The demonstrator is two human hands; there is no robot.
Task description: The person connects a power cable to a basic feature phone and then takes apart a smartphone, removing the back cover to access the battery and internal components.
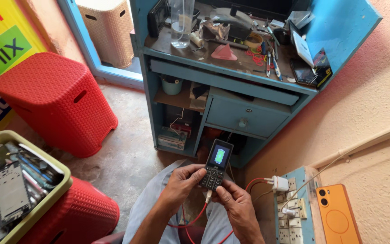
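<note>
A small black keypad phone [215,163] with a lit screen showing a green battery symbol is held upright over my lap. My left hand [182,181] grips its left side and keypad. My right hand [234,202] pinches the plug [208,196] at the phone's bottom end. From that plug a red cable [195,220] loops down across my lap and back up to a white charger [278,183] plugged into a blue socket board [294,212] on my right.
A blue workbench [231,86] with a drawer stands ahead, its top cluttered with tools, a glass and phone parts. An orange smartphone [337,217] lies by the socket board. Red plastic stools [59,101] and a green tray of phone parts [32,217] sit on the left.
</note>
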